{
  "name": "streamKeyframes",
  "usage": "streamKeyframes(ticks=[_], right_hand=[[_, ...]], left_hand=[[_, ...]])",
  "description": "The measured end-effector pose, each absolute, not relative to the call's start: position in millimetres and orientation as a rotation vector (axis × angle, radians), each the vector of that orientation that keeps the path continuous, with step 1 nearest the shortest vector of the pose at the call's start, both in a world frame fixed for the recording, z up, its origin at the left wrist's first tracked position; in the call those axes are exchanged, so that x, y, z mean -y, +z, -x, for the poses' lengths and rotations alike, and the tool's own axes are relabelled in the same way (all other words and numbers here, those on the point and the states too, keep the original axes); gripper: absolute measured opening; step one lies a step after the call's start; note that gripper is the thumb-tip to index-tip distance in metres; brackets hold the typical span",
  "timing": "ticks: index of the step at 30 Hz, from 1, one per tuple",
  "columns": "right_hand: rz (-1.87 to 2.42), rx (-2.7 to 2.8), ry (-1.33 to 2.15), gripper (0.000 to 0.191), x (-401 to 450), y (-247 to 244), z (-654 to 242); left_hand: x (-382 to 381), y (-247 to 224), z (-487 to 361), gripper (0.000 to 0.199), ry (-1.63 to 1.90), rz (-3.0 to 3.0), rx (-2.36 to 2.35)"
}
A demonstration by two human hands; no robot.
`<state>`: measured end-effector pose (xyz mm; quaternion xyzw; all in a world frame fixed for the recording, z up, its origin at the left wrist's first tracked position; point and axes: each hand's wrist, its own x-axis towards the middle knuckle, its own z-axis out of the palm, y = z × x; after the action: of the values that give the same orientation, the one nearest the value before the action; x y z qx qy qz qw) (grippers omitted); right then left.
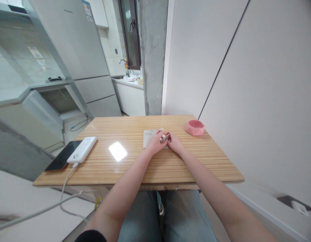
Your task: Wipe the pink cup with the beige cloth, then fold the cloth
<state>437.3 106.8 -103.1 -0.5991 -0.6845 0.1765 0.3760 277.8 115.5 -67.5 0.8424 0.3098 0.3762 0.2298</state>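
My left hand [155, 142] is over a flat, light grey cloth-like piece [147, 137] lying on the wooden table. Its fingers curl around something small and whitish [163, 137], too small to name. My right hand [174, 142] meets it from the right, fingertips pinched together at the same small thing. The two hands almost touch, and they hide most of the grey piece's right side.
A pink faceted bowl, like an ashtray [195, 127], stands at the table's back right. On the left lie a dark phone or tablet [63, 156] and a white power bank [82, 149] with a cable [67, 178] hanging off the front edge. A wall [246, 101] rises along the right.
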Motion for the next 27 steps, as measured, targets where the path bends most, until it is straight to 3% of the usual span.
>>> streamKeyframes(ticks=[5, 11, 18, 22, 27], right_hand=[[1.430, 1.715, 0.059, 0.034, -93.1, -86.0, -431.9], [1.301, 2.255, 0.095, 0.045, -64.1, -74.1, -382.7], [1.990, 2.129, -0.071, 0.038, -29.8, -62.3, -387.2], [2.355, 1.920, -0.027, 0.035, -10.1, -57.2, -439.1], [2.734, 1.531, -0.004, 0.045, 5.8, -61.4, -520.9]], left_hand=[[-122.8, -58.0, -261.9, 0.024, 1.306, -2.161, -0.995], [-147.3, -60.9, -238.8, 0.033, 1.397, -1.903, -1.226], [-149.2, -68.3, -239.4, 0.034, 1.248, -1.991, -1.208], [-146.9, -75.5, -246.8, 0.031, 1.044, -2.112, -1.192], [-144.1, -85.5, -254.2, 0.024, 0.816, -2.277, -1.115]])
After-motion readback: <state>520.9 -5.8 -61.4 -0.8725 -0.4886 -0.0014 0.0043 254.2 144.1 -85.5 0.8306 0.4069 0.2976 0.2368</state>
